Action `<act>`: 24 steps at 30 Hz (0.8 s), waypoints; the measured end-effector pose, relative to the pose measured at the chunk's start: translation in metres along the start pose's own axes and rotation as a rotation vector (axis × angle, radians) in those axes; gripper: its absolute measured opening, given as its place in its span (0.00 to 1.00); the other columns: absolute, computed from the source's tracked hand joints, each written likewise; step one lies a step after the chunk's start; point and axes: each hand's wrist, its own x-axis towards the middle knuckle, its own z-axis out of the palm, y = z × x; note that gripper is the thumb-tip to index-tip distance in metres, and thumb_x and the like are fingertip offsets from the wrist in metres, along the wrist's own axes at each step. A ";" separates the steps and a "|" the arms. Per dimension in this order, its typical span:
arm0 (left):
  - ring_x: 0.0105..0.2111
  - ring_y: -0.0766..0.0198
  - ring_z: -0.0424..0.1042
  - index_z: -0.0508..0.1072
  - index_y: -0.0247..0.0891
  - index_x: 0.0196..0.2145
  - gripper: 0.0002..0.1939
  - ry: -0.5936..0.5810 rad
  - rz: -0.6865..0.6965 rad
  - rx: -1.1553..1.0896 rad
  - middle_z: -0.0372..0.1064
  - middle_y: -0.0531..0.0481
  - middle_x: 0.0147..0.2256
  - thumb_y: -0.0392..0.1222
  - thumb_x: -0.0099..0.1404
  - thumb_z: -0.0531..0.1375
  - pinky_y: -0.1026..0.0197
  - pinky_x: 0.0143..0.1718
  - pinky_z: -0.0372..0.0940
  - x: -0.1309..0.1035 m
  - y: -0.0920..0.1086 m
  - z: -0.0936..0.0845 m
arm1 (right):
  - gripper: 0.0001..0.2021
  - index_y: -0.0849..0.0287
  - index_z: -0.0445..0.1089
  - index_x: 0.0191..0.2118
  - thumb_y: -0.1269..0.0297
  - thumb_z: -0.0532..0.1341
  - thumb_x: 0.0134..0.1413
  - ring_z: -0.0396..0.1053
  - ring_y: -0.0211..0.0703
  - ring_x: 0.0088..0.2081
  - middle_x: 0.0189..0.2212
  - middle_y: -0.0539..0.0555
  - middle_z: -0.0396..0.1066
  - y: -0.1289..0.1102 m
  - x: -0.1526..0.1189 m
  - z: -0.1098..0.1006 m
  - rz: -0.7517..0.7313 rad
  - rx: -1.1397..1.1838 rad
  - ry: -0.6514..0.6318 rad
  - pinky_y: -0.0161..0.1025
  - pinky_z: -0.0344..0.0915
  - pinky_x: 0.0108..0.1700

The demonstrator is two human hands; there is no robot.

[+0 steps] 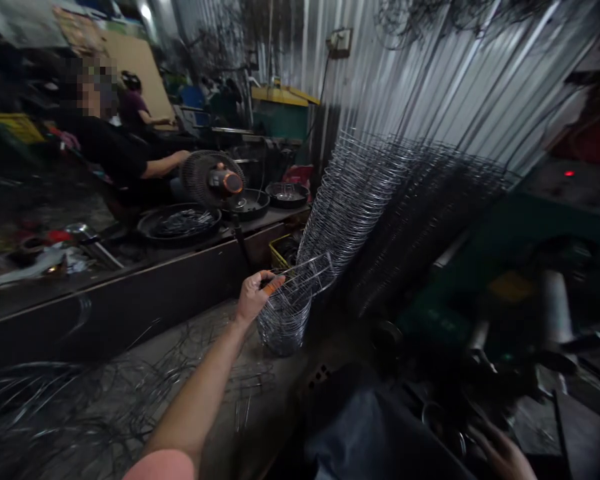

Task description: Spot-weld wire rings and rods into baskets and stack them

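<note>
My left hand [256, 293] is stretched forward, its fingers closed on a thin rectangular wire frame [313, 270]. Beneath the frame stands a short stack of round wire baskets [285, 330] on the floor. Behind it a tall stack of wire rings [355, 193] leans against the metal wall. At the lower right, my right hand [500, 450] is near dark machine parts and a metal ring [436, 417]; it is dim and blurred, so its hold cannot be made out.
A fan [213, 179] and black pans [180, 223] of metal pieces stand on a long bench [180, 273] at the left. A person [115, 153] sits behind it. Loose wires [145, 380] cover the floor. A green machine [530, 247] stands at the right.
</note>
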 end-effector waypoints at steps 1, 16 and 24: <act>0.27 0.62 0.66 0.73 0.42 0.23 0.11 -0.039 -0.009 -0.108 0.68 0.53 0.23 0.51 0.48 0.64 0.61 0.31 0.61 -0.009 0.015 0.001 | 0.11 0.47 0.72 0.28 0.48 0.63 0.40 0.71 0.57 0.39 0.32 0.54 0.74 -0.015 0.003 -0.002 0.005 0.062 -0.037 0.48 0.70 0.37; 0.29 0.68 0.67 0.73 0.38 0.38 0.23 -0.663 -0.434 -0.589 0.69 0.52 0.29 0.48 0.44 0.67 0.63 0.35 0.63 -0.101 0.082 0.155 | 0.18 0.61 0.69 0.35 0.50 0.63 0.46 0.61 0.35 0.19 0.20 0.50 0.66 -0.087 -0.099 -0.043 0.083 0.939 -0.520 0.32 0.59 0.21; 0.46 0.56 0.67 0.71 0.42 0.42 0.24 -0.891 -0.361 -0.412 0.69 0.46 0.43 0.56 0.49 0.63 0.59 0.40 0.64 -0.176 0.099 0.184 | 0.24 0.59 0.67 0.35 0.42 0.60 0.44 0.62 0.36 0.19 0.18 0.47 0.65 -0.067 -0.106 -0.010 0.129 0.940 -0.071 0.33 0.60 0.22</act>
